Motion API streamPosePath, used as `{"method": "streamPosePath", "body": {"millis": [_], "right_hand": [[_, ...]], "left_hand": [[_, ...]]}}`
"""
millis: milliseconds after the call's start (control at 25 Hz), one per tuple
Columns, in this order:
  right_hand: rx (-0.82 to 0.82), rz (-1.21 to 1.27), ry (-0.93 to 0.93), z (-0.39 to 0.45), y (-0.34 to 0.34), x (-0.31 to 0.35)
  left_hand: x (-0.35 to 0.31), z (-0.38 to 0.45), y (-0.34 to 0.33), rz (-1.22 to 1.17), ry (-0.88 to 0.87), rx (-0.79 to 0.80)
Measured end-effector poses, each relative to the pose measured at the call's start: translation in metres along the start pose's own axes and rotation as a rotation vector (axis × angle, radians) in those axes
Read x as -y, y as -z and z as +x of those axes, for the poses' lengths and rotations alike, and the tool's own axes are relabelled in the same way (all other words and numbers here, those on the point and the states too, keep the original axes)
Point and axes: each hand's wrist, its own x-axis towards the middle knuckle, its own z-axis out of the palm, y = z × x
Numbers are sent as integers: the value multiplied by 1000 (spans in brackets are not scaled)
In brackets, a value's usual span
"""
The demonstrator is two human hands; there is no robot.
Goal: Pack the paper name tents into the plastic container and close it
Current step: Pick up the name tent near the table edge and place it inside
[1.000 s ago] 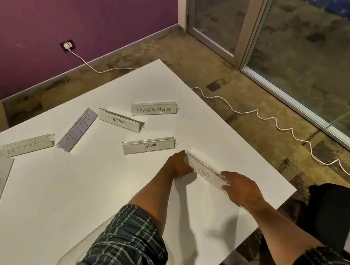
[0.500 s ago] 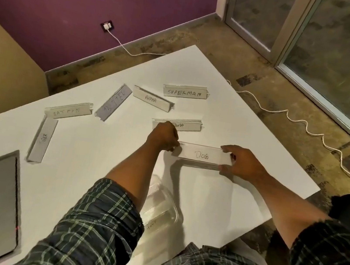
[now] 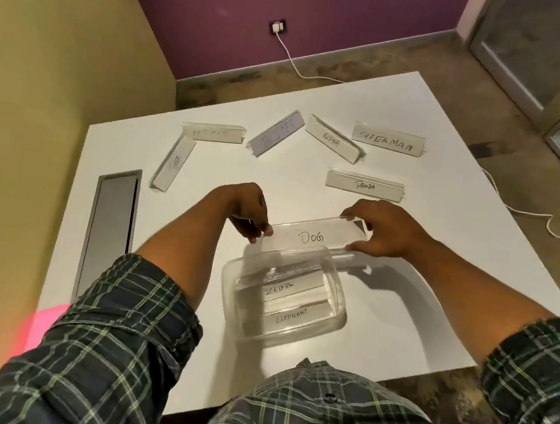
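I hold the DOG name tent (image 3: 315,236) by both ends, my left hand (image 3: 243,211) on its left end and my right hand (image 3: 380,231) on its right end. It hangs just above the far rim of the clear plastic container (image 3: 340,296), which stands open near the table's front edge. Inside the container lie the ZEBRA tent (image 3: 281,289) and the ELEPHANT tent (image 3: 291,315). Loose on the table farther back are the PANDA tent (image 3: 364,185), SUPERMAN tent (image 3: 388,140), ALPHA tent (image 3: 332,139) and several others at the left. No lid is visible.
The white table (image 3: 436,214) has a grey rectangular panel (image 3: 109,228) set in near its left edge. A white cable (image 3: 545,220) runs over the floor from a wall socket (image 3: 278,26). A yellow wall stands close on the left.
Both hands have drawn the DOG tent back toward me, from beside the PANDA tent to above the container's far rim. The view has tilted down and left, bringing the container into sight.
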Motion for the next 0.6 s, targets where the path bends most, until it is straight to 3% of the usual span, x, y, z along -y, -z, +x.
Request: {"method": "streamPosePath", "body": {"millis": [240,480,600], "right_hand": [[217,-157,258,27,-22,42],[336,-268,256,32,-47,58],[345,-333,285,31,-59,64]], "left_hand": [[60,-12,-36,238,89,43],[76,-8,-89,670,-52,-266],[86,-3,-111,835,-92,-316]]}}
